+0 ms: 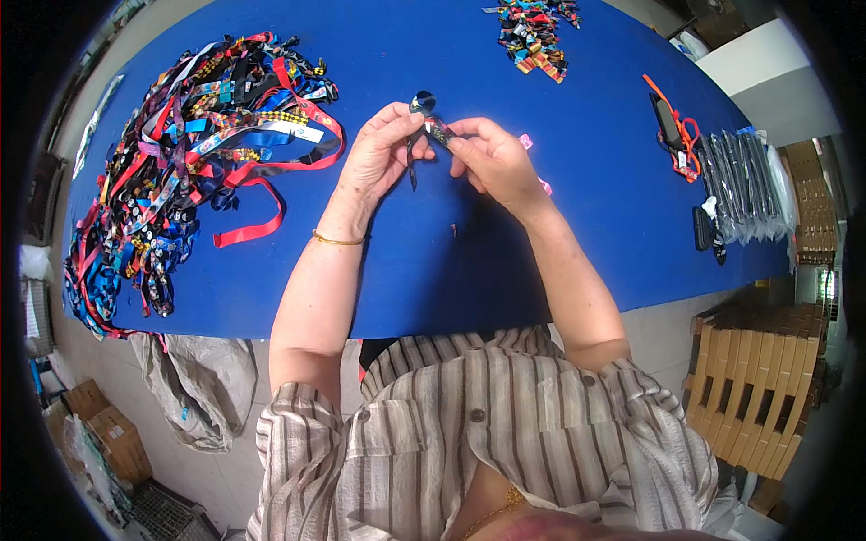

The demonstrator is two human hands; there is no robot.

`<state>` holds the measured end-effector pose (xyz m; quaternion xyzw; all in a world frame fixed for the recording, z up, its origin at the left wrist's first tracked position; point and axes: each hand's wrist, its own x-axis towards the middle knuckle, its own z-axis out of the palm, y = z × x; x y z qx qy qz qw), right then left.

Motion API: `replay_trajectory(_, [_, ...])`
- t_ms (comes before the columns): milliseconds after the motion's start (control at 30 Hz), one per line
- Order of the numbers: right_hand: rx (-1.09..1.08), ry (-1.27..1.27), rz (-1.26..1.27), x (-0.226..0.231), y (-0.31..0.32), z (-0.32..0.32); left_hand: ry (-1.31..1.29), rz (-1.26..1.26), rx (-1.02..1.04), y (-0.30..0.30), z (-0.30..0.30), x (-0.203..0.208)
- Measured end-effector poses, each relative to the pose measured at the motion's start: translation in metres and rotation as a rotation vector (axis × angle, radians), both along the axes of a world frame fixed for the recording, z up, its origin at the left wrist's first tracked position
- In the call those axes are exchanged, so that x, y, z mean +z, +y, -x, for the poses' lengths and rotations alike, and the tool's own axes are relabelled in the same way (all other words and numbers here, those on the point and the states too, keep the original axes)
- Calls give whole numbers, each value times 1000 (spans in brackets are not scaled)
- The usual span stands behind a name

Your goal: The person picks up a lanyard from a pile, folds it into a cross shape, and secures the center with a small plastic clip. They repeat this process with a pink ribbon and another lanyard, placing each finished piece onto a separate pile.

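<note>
Above the middle of the blue table (361,288), both hands pinch one dark patterned ribbon (438,132). Its upper part curls into a loop, and a thin end hangs below the fingers. My left hand (383,149) is closed on it by the loop, thumb against forefinger. On the other side, my right hand (494,162) grips the folded part between thumb and fingertips. Small pink pieces (526,142) show just beyond my right hand, partly hidden by it. A tiny reddish scrap (454,230) lies on the table between my forearms.
A big tangled heap of colourful printed ribbons (198,153) covers the left side. At the far edge sits a smaller pile of short ribbon pieces (532,41). To the right are orange-handled scissors (687,144) and plastic-wrapped black packets (740,185). Stacked cardboard (749,388) stands beyond the table.
</note>
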<state>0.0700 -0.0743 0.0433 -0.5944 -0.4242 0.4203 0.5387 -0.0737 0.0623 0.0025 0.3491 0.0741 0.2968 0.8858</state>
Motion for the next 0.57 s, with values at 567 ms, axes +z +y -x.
replay_trajectory(567, [-42,-384,0,-6,1,0,-70,70,-49,11,3,-7])
